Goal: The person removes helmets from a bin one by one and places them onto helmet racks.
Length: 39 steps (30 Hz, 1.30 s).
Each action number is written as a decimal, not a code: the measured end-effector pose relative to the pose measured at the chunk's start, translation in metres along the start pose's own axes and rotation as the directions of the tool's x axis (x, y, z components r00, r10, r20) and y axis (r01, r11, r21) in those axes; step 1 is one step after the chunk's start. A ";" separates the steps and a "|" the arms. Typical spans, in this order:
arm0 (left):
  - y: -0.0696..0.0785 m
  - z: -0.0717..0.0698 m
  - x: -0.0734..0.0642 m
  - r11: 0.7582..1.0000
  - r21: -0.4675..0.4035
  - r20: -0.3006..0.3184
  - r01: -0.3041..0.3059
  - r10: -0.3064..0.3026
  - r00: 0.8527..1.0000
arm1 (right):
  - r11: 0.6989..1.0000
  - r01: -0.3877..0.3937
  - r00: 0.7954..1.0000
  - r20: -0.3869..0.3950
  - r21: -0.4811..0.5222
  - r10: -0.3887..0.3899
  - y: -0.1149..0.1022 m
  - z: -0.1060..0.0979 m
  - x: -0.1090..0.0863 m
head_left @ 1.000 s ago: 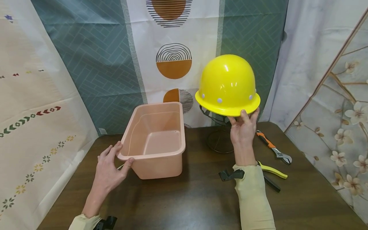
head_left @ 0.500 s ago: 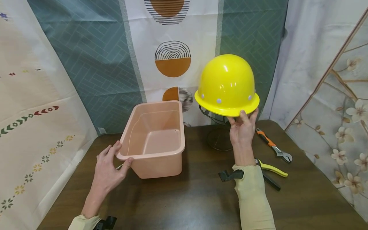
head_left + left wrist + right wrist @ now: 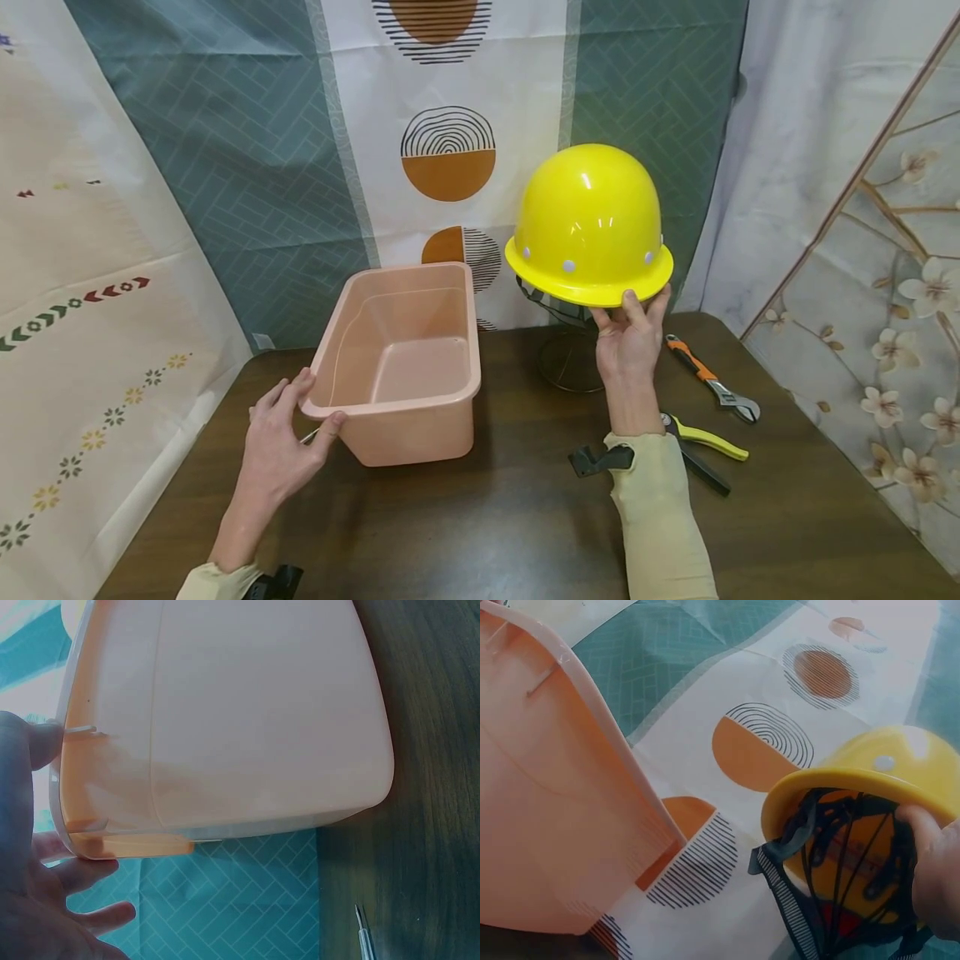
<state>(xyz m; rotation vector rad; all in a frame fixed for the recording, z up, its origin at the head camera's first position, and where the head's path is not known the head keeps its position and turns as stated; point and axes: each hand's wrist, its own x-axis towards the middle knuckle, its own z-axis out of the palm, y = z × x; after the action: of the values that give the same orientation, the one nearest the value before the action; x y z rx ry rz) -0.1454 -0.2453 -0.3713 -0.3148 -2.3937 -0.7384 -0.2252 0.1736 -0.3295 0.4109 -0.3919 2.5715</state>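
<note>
My left hand (image 3: 281, 446) grips the near left corner of a pale pink plastic tub (image 3: 420, 433), its thumb and fingers at the rim. The left wrist view shows the tub's side wall (image 3: 262, 712) with the fingers (image 3: 86, 876) spread around the corner. On the right, my right hand (image 3: 628, 358) holds a yellow hard hat (image 3: 588, 221) by its brim, dome up. In the right wrist view the hat's inside shows a dark harness, a striped strap (image 3: 787, 907) and thin dark wires. Below it, a dark wire ring (image 3: 570, 387) rests on the table.
An adjustable wrench (image 3: 708, 375) with an orange handle lies right of the right hand. Pliers (image 3: 712, 442) with one yellow and one black handle lie partly behind the right forearm. A thin pointed metal tool (image 3: 364, 937) lies beside the tub. Curtains surround the table (image 3: 480, 525).
The hard hat and right hand sit very slightly lower against the backdrop. The view has shifted a little; the left hand keeps its place on the tub.
</note>
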 end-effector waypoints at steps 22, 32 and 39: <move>-0.001 0.001 0.000 1.000 -0.024 -0.017 -0.018 0.018 1.000 | 0.998 -0.052 0.999 -0.018 -0.045 0.051 -0.003 -0.004 -0.003; -0.001 0.000 0.000 1.000 -0.015 -0.011 -0.010 0.010 1.000 | 0.981 -0.114 0.993 0.004 -0.160 0.116 -0.007 -0.006 -0.004; -0.002 0.001 0.000 1.000 -0.012 -0.011 -0.012 0.012 1.000 | 0.975 -0.111 0.992 0.029 -0.194 0.119 -0.012 -0.009 -0.004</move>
<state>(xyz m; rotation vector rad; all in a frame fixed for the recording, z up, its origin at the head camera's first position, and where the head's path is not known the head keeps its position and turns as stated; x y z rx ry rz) -0.1471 -0.2464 -0.3728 -0.3289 -2.3765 -0.7472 -0.2180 0.1849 -0.3368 0.3805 -0.6916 2.6088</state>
